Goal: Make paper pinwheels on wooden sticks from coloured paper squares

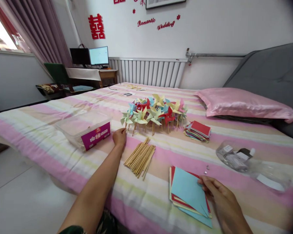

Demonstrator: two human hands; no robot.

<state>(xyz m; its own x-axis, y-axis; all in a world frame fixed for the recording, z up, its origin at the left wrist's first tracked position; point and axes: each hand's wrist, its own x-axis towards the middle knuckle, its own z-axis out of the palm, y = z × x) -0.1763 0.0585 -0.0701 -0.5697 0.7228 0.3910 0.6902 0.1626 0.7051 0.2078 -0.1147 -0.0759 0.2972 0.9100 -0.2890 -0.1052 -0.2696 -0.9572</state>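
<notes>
My left hand (pixel 119 137) is closed at the left end of a cluster of pinwheels, its fingertips pinching the stick of a pale green pinwheel (pixel 126 118). The other pinwheels, red, yellow, blue and pink, stand upright close together beside it. Just right of my left forearm lies a loose bundle of thin wooden sticks (pixel 140 159). At the lower right, my right hand (pixel 222 198) pinches the right edge of the blue paper sheet (pixel 188 188) on top of a stack of coloured squares. Slits show near that sheet's lower corner.
A clear plastic box (pixel 74 128) with a purple label stands left of my left hand. Another stack of paper squares (pixel 198 130) lies behind the right hand. Small pins (pixel 207 168) and a clear plastic container (pixel 234 157) rest on the striped bed, with a pink pillow (pixel 244 102) beyond.
</notes>
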